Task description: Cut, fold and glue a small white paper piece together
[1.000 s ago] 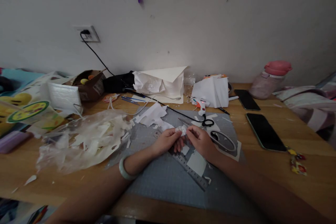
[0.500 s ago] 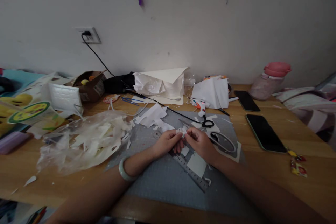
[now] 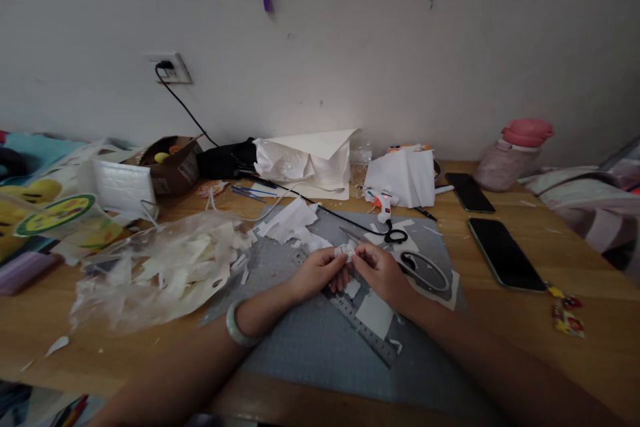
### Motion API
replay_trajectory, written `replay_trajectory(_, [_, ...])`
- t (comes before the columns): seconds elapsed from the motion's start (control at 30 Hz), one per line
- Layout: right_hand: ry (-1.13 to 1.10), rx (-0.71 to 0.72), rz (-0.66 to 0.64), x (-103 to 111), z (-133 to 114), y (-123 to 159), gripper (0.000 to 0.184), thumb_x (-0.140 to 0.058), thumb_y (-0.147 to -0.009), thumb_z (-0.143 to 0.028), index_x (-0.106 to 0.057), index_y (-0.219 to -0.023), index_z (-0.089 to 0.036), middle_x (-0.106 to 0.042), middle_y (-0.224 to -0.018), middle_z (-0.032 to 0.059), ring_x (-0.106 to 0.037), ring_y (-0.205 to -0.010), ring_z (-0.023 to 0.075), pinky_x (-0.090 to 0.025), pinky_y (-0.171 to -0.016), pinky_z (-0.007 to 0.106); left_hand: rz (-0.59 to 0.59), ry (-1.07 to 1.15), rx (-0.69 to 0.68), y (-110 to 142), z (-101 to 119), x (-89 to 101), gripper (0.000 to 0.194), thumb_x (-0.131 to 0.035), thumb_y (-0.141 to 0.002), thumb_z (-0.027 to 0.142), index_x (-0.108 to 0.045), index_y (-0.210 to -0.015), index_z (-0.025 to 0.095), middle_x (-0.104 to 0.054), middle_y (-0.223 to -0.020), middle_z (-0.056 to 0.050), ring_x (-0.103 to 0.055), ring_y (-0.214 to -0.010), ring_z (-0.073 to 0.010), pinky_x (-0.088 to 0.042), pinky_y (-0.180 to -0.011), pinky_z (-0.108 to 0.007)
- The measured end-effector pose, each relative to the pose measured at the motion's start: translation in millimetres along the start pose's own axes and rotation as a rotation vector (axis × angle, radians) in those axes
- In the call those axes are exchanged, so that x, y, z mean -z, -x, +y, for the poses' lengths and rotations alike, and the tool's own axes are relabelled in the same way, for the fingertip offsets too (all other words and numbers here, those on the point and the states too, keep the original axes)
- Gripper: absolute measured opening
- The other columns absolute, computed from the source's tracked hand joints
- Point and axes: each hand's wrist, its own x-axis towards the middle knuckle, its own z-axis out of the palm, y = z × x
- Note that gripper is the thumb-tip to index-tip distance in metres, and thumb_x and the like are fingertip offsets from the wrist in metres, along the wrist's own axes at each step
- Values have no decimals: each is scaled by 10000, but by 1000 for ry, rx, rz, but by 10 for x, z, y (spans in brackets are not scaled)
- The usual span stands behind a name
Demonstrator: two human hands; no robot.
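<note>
My left hand (image 3: 316, 272) and my right hand (image 3: 383, 269) meet over a grey cutting mat (image 3: 320, 340), both pinching one small white paper piece (image 3: 345, 251) between thumb and fingertips. A pale green bangle (image 3: 235, 325) sits on my left wrist. Under the hands lies a metal ruler (image 3: 361, 327) running diagonally, with a white paper square (image 3: 375, 312) beside it. Black-handled scissors (image 3: 395, 235) lie just beyond my right hand, next to a white glue gun (image 3: 384, 203) on a black cord.
A clear plastic bag of white scraps (image 3: 160, 267) lies left of the mat. Two dark phones (image 3: 505, 255) lie at the right, a pink-lidded bottle (image 3: 513, 153) behind them. White paper piles, a cardboard box (image 3: 173, 163) and a wall socket (image 3: 170, 68) line the back.
Both hands stay together on the small paper piece; the fingers have shifted only slightly. The view has drifted a little.
</note>
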Motion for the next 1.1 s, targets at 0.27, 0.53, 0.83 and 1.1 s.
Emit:
replay_trajectory(0.27, [11,-1,6,6,-44,7,139,-480,-794,-304,-504,-719,-189,-504,-604,-28,-478,-580,124,-377,-559,244,27,18,16,3,1,-11,423,-504,-726,563,-510,-596,160,-528,-432,21,-447,-341,-68,-345,-364,-181])
replay_trajectory(0.53, [7,11,31,5,-26,-1,137,-477,-796,-293,-483,-702,-195,-462,-587,-40,-439,-552,112,-348,-527,231,259,166,-21,49,60,-28,275,-584,-699,413,-461,-780,180,-539,-438,67,-426,-338,-62,-327,-380,-159])
replay_trajectory(0.83, [24,20,31,0,-35,5,138,-482,-792,-293,-487,-700,-191,-456,-578,-43,-430,-544,108,-341,-516,229,262,198,-5,96,54,-106,268,-594,-681,400,-454,-736,178,-505,-424,69,-397,-351,-60,-274,-373,-157])
replay_trajectory(1.1, [31,6,24,3,-48,14,119,-482,-791,-283,-495,-715,-192,-467,-582,-39,-430,-543,107,-329,-503,229,282,180,9,85,41,-100,267,-589,-682,411,-452,-718,184,-496,-409,71,-379,-341,-61,-250,-370,-163])
